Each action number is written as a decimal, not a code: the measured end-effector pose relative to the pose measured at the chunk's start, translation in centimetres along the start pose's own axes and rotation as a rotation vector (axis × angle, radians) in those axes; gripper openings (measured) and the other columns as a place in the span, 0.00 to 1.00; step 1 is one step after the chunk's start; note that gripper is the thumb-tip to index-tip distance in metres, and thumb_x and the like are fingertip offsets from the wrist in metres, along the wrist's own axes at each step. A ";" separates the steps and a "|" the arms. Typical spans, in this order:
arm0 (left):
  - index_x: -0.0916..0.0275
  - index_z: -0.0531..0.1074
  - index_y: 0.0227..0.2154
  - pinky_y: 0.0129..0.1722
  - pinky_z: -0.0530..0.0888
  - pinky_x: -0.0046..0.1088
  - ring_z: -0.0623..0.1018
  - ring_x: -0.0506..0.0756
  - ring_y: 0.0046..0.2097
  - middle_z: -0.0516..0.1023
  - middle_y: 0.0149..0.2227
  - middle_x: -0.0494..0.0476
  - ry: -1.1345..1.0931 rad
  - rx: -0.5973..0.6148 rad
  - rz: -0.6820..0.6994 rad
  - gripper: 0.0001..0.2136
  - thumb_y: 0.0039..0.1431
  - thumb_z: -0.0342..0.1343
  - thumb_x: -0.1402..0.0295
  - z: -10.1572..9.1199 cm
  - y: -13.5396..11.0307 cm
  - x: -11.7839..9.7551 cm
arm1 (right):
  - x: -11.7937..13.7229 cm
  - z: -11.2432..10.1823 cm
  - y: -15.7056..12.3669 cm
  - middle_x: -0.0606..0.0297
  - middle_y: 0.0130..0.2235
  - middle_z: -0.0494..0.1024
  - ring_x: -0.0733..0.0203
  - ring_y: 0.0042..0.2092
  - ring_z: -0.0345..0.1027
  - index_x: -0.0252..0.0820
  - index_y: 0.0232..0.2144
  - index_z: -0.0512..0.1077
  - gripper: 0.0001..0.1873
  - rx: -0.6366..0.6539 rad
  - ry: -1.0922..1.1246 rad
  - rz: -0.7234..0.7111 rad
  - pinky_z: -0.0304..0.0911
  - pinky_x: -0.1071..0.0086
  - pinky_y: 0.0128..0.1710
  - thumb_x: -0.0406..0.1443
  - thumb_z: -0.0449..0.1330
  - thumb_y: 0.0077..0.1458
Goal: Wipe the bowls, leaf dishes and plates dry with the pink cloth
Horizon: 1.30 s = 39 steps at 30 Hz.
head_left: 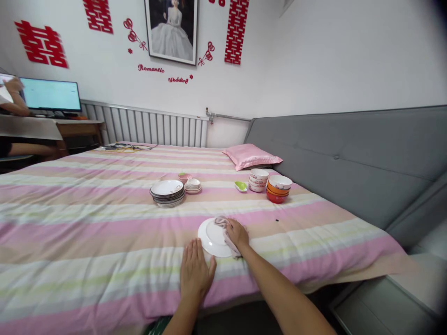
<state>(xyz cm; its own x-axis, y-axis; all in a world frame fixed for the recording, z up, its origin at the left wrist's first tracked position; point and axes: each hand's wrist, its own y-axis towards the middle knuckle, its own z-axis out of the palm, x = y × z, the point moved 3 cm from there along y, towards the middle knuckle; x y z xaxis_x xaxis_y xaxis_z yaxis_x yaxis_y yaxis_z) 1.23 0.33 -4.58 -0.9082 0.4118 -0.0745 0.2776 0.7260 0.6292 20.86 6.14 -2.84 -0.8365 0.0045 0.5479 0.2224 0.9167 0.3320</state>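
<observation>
- A white plate [209, 234] is laid on the striped bedspread [115, 232]; it is taken as the clock's centre, with 12 o'clock pointing away from the person.
- At 7 o'clock, the left hand [196, 272] is laid flat, fingers extended to the rim and thumb spread; nothing is clasped by it.
- At 3 o'clock, a bunched cloth [221, 221] is gripped by the right hand [238, 232] over the plate; the hands are held apart from each other.
- For an even wipe, the rim should be steadied lightly from 7 o'clock, as the plate could slide or tip on soft bedding.
- The cloth is best drawn clockwise in overlapping sweeps, then across the middle, with its loose end gathered off the bedspread.
- Sweeps should be kept short of the plate stack [167, 188], between 10 and 11 o'clock, and the orange-and-red bowl stack [278, 189], near 2.
- The plate's 3 o'clock side is hidden by cloth and hand; which face is turned up cannot be told for certain.
- The dark speck [277, 220] just before 3 o'clock cannot be identified.
- Toward 10 o'clock, a co-worker's arm [16, 100] is cut off by the frame edge.
</observation>
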 end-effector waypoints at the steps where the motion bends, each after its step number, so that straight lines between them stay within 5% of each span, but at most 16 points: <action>1: 0.80 0.64 0.54 0.59 0.61 0.44 0.67 0.65 0.58 0.68 0.55 0.75 0.003 0.004 0.000 0.30 0.57 0.45 0.58 0.0 0.0 0.0 | -0.1 0.0 0.0 0.63 0.50 0.75 0.59 0.52 0.66 0.45 0.49 0.71 0.21 0.001 -0.004 -0.003 0.57 0.68 0.54 0.35 0.46 0.58; 39: 0.82 0.62 0.55 0.59 0.60 0.45 0.66 0.67 0.58 0.68 0.55 0.76 0.046 0.062 0.018 0.31 0.59 0.43 0.57 -0.5 0.4 -0.8 | 1.0 -1.1 -2.1 0.61 0.56 0.69 0.57 0.58 0.58 0.45 0.52 0.67 0.22 -0.042 -0.100 0.016 0.48 0.64 0.58 0.43 0.50 0.58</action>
<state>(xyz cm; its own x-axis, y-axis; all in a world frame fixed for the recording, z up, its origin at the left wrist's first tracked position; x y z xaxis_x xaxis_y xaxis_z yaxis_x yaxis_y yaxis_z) 1.97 0.05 -3.88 -0.9160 0.4002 -0.0272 0.3114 0.7522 0.5807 20.07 3.80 -2.14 -0.8781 0.0606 0.4746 0.2550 0.8986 0.3571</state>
